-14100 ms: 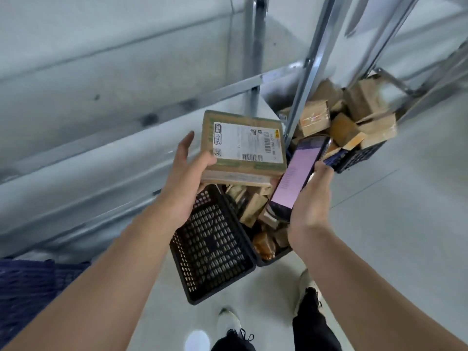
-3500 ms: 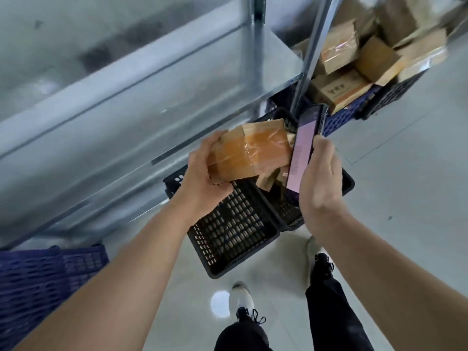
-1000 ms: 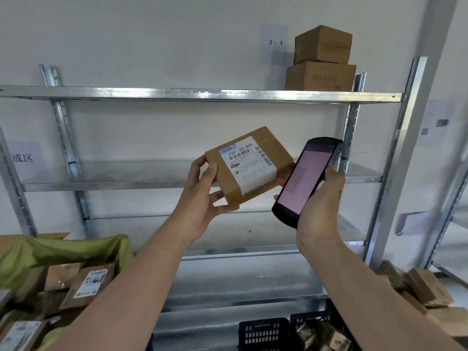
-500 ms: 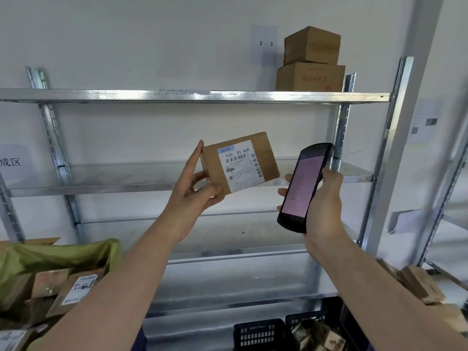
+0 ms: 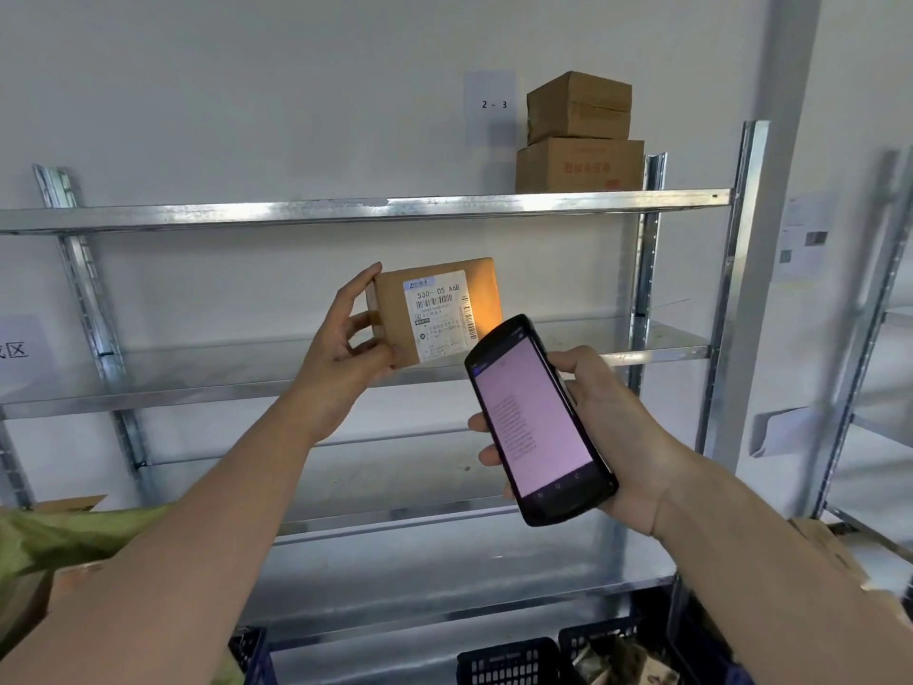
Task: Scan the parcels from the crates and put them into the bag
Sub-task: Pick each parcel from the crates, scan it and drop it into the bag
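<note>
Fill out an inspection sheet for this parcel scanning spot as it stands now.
Surface: metal shelving, its middle shelves bare in view.
Job's things: parcel held up, label facing the camera, orange glow on its right side; handheld scanner with lit screen, top end pointing at the parcel; green bag at lower left; black crate below.
Clutter: two stacked boxes on the top shelf.
Hands: left hand grips the parcel; right hand grips the scanner.
Cables: nothing seen.
Surroundings: wall sign "2 - 3".

One labelled brown cardboard parcel (image 5: 435,309), one black handheld scanner (image 5: 541,422) and two stacked brown cardboard boxes (image 5: 579,136) are seen.
</note>
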Available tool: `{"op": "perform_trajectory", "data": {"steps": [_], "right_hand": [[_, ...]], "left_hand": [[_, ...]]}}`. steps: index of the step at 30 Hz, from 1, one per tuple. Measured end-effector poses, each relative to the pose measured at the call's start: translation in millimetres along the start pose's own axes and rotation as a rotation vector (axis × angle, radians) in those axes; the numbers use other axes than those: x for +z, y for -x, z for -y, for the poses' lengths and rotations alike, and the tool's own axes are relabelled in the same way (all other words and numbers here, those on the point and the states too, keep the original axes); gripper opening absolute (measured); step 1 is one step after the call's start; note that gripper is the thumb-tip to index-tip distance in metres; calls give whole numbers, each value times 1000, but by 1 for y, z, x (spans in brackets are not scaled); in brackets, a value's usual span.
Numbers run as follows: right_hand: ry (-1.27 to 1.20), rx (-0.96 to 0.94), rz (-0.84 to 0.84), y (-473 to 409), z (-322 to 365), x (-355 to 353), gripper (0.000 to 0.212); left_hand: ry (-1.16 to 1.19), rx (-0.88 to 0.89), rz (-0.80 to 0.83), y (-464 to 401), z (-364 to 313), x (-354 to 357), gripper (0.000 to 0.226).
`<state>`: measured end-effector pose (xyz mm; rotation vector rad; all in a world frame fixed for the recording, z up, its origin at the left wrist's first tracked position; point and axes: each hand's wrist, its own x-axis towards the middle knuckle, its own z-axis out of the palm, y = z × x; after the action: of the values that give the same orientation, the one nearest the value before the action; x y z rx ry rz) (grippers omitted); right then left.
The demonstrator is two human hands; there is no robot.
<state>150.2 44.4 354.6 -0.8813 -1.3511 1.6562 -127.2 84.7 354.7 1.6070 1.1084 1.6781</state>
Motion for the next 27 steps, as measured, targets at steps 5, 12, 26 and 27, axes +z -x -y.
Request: {"op": "perform_trajectory", "data": {"steps": [5,12,26,27], "right_hand": [[7,25,34,11,9,-2,52],[-32,46,58,16,7,-10,55],[-95,72,175,26,7,-31,60],[-95,72,179,27,7,-32,60]], "left_hand": [[-45,4,22,-1,-6,9,92],[-79,8,17,-1,-9,17,94],[-71,7,14,0,-15,36,96],[-70,6,15,0,-15,37,96]]}}
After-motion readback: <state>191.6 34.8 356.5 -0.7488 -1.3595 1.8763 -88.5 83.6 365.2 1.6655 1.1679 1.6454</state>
